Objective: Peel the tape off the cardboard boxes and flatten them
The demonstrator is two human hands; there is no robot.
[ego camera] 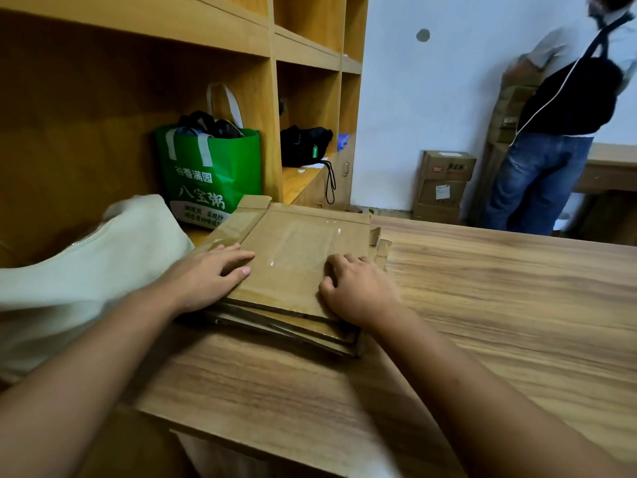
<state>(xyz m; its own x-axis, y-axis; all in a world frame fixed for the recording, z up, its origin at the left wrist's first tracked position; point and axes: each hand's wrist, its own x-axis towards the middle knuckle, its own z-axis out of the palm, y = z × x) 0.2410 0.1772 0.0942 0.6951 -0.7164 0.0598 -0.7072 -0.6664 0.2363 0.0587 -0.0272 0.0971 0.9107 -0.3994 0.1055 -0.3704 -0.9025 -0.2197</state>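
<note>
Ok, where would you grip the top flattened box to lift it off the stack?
Likely the top flattened box by its near edge, from the person's side: a dark gap shows under it above the stack, so fingers could slip in. The left hand presses flat on it; the right hand curls at its right edge.

Flattened brown cardboard boxes (pixel 293 270) stacked, tape (pixel 303 246) on top

Wooden shelving (pixel 269 46), white wall (pixel 448 98)
</note>
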